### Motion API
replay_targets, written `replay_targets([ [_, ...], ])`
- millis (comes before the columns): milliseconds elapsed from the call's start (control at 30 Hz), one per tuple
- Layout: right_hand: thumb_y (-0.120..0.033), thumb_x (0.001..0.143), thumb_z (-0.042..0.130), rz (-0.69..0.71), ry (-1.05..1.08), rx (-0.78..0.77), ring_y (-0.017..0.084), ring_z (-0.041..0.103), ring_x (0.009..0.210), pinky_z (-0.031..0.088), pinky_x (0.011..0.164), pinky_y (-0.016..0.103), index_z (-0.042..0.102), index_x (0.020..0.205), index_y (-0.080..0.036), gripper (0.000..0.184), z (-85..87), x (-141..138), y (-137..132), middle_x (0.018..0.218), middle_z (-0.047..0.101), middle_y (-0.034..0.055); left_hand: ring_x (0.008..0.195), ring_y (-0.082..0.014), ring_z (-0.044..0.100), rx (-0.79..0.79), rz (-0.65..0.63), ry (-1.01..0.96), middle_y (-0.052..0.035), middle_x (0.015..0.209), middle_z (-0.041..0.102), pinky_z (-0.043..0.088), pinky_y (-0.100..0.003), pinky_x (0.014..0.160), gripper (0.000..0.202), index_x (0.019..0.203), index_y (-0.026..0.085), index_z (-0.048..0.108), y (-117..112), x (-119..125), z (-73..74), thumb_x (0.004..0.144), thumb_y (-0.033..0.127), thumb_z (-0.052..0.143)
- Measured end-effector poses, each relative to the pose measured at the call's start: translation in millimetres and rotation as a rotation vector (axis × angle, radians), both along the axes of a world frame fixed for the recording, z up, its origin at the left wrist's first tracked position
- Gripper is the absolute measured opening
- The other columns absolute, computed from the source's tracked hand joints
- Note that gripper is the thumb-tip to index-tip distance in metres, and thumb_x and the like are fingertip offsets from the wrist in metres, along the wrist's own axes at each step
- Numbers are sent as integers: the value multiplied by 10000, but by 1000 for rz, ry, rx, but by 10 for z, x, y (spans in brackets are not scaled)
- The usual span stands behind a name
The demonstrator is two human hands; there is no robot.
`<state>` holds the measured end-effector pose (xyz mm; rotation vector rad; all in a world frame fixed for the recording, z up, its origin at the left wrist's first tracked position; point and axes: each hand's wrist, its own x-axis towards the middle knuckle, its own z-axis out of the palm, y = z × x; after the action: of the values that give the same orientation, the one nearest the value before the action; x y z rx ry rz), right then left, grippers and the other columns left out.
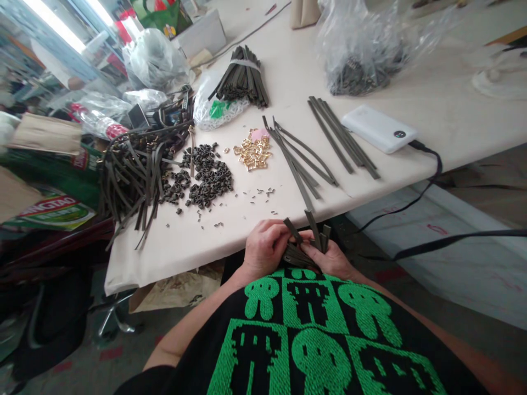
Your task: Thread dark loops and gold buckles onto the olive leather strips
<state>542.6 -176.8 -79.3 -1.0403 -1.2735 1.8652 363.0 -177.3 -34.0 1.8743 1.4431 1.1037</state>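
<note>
Both my hands meet just below the table's near edge, over my lap. My left hand [265,247] is closed around a dark olive strap [295,253], fingers curled over its folded end. My right hand [331,258] grips the same bunch of straps from the other side, with several strap ends sticking up between the fingers. On the white table [197,241] lie a pile of small black loops [206,178], a heap of gold metal clips [253,152] and loose olive straps [298,159].
A tangle of finished straps [132,175] hangs at the table's left. A bundled stack of straps [245,77], plastic bags [358,49], and a white power bank [379,129] with a black cable sit further back. Clutter and boxes stand to the left.
</note>
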Motion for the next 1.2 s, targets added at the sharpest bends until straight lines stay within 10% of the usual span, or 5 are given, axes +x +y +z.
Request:
replay_targets([
  [167, -499, 878, 607, -30, -42, -68, 117, 452, 425, 365, 392, 241, 642, 1125, -185, 401, 17, -19, 15, 624, 588, -16, 926, -210, 623, 211, 96, 153, -71, 974, 685, 479, -371, 834, 128, 953, 217, 646, -30, -52, 88, 831, 224, 685],
  [500, -413, 911, 536, -42, -108, 231, 254, 641, 966, 518, 892, 388, 682, 1026, -185, 294, 87, -51, 18, 960, 687, 68, 876, -225, 652, -17, -85, 160, -84, 924, 728, 498, -398, 808, 102, 902, 217, 719, 50, -40, 71, 835, 285, 684],
  [800, -293, 907, 484, 49, -214, 426, 160, 560, 645, 460, 619, 254, 641, 898, -173, 198, 74, 0, -10, 720, 607, 9, 707, -127, 631, -237, -194, 49, -16, 787, 700, 514, -274, 659, 106, 799, 198, 701, 41, -136, 152, 867, 208, 621],
  [1200, -199, 864, 463, 143, -231, 593, 164, 574, 647, 439, 614, 263, 664, 970, -167, 229, 142, 63, 26, 741, 629, 18, 647, -147, 598, 253, -217, 571, -18, 728, 687, 503, -284, 630, 111, 812, 185, 609, -28, -52, 34, 831, 112, 528],
])
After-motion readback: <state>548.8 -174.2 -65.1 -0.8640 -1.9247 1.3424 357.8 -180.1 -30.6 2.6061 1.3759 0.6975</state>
